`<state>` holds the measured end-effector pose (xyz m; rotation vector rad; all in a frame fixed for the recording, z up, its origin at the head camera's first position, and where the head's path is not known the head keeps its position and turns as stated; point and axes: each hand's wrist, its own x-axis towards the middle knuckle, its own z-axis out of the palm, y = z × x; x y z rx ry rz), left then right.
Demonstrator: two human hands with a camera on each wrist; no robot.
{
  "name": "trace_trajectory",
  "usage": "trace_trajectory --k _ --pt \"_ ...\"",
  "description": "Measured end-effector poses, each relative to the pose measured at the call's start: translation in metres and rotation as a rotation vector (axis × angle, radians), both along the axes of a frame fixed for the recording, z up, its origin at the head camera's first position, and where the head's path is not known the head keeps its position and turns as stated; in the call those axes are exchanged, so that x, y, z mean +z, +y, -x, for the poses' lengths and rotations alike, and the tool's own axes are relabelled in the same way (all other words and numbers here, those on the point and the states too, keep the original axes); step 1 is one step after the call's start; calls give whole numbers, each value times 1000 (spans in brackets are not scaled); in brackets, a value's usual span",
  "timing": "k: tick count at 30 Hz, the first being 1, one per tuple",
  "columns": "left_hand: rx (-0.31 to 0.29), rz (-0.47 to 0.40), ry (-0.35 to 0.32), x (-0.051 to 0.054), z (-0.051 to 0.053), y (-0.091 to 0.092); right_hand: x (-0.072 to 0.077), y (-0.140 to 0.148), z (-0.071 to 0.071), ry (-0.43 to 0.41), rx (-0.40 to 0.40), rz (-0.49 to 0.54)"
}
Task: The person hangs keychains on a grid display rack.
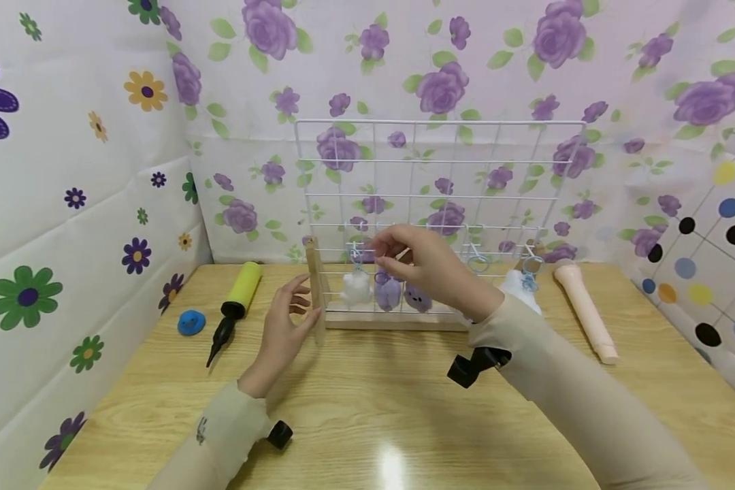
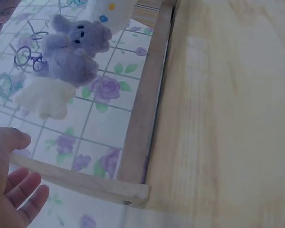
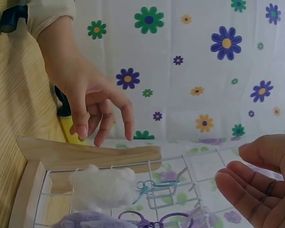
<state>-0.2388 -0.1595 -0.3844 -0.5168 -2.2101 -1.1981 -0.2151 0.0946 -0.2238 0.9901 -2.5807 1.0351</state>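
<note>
A white wire grid rack [image 1: 441,160] stands on a wooden base [image 1: 398,323]. Small plush keychains hang from its hooks: a fluffy white one [image 1: 356,289] at the left, purple ones [image 1: 388,294] beside it, another white one [image 1: 520,288] at the right. My left hand [image 1: 286,327] is beside the rack's left wooden post [image 1: 314,275], thumb and loosely bent fingers on either side of it, gripping nothing. In front of the grid, near the white plush's blue ring [image 3: 168,184], my right hand [image 3: 263,183] has thumb and fingertips apart and holds nothing.
To the left on the wooden table lie a yellow-and-black hand pump [image 1: 243,289] and a small blue toy [image 1: 191,322]. A pale pink tube-shaped thing [image 1: 586,313] lies to the right. Flowered cloth [image 1: 367,61] hangs behind the rack.
</note>
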Motion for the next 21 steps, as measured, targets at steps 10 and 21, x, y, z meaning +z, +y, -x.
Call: trace_trajectory --k 10,21 --pt "42 177 154 15 -15 -2 -15 15 -23 100 110 -16" --pt "-7 519 250 28 -40 8 -53 44 -46 217 148 -143"
